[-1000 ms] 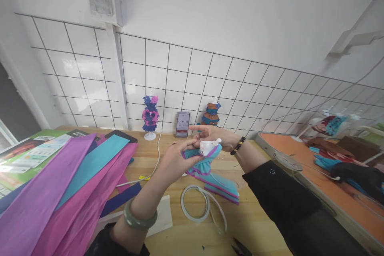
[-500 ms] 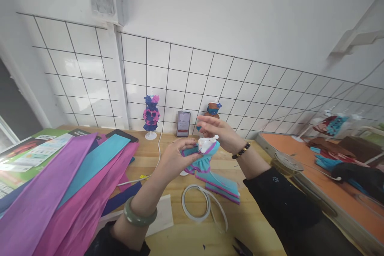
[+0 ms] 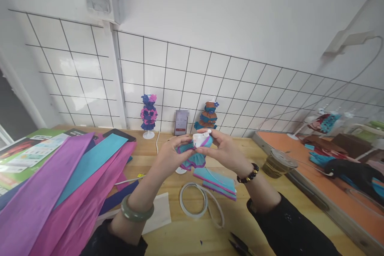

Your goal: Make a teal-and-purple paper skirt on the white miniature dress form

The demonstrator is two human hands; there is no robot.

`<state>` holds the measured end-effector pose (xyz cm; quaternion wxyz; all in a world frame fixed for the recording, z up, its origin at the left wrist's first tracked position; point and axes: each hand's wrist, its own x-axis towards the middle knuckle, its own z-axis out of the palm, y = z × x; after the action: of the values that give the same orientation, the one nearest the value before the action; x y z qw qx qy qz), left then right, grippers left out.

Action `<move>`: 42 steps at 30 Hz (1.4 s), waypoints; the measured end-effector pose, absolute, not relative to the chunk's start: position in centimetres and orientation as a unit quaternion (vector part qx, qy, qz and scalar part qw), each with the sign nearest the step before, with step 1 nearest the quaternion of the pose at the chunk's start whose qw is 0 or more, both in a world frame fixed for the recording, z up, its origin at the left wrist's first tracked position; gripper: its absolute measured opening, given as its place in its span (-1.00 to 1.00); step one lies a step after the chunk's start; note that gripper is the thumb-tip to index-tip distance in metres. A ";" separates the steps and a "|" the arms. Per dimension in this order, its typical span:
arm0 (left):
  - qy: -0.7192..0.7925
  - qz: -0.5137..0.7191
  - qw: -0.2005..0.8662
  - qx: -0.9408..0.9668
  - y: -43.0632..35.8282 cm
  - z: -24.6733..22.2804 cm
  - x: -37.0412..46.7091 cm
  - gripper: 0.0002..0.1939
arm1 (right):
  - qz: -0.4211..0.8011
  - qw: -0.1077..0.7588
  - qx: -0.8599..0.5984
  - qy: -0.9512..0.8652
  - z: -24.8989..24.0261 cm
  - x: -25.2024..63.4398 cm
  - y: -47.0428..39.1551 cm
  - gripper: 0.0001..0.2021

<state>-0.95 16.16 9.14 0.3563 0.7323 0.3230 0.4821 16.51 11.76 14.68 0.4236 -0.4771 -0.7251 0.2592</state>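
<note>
A small white mannequin (image 3: 199, 140) wears a ruffled turquoise skirt (image 3: 193, 159) with purple edging, and a strip of the same colours crosses its upper body. My left hand (image 3: 174, 156) grips the mannequin from the left, fingers behind and thumb in front. From the right, my right hand (image 3: 223, 150) closes on its upper side, thumb and fingers at the turquoise and purple strip. The mannequin tilts, its white stand base (image 3: 181, 170) showing below. Folded turquoise strips with purple edges (image 3: 216, 184) lie on the table under my right hand.
Two dressed mannequins, one blue and pink (image 3: 149, 114), one brown and teal (image 3: 208, 116), flank a phone (image 3: 181, 122). A coil of white tape (image 3: 193, 200) and black scissors (image 3: 238, 244) lie in front. Fabric strips (image 3: 75, 192) cover the left; a lidded cup (image 3: 279, 163) stands right.
My right hand has come down from above and left onto the mannequin, its fingers now closed there. My left hand keeps its hold. The view has shifted slightly.
</note>
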 end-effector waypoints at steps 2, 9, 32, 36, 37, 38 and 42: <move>0.328 0.480 0.329 0.744 16.3 9.1 -1.1 -0.71 | 0.252 0.423 -0.479 -0.727 14.5 16.6 11.9 -0.52; 0.323 0.491 0.268 0.763 16.6 9.4 -1.3 -0.75 | 0.243 0.434 -0.471 -0.728 14.2 16.4 12.5 -0.51; 0.324 0.496 0.320 0.739 15.9 10.3 -1.4 -0.77 | 0.274 0.459 -0.440 -0.722 13.7 16.0 12.9 -0.32; 0.317 0.498 0.322 0.740 16.0 10.3 -1.4 -0.80 | 0.283 0.472 -0.419 -0.722 13.4 16.1 12.9 -0.36; 0.318 0.498 0.322 0.739 16.1 10.3 -1.4 -0.79 | 0.285 0.473 -0.418 -0.722 13.4 16.1 13.0 -0.36; 0.320 0.499 0.321 0.739 16.2 10.2 -1.4 -0.79 | 0.286 0.474 -0.418 -0.720 13.3 16.1 13.0 -0.36; 0.326 0.501 0.307 0.741 16.3 10.3 -1.5 -0.82 | 0.288 0.477 -0.425 -0.714 13.1 16.0 13.3 -0.35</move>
<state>-1.49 16.35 10.29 0.3072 0.7405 0.3256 0.5012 15.97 13.31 13.10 0.4768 -0.4245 -0.7136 0.2884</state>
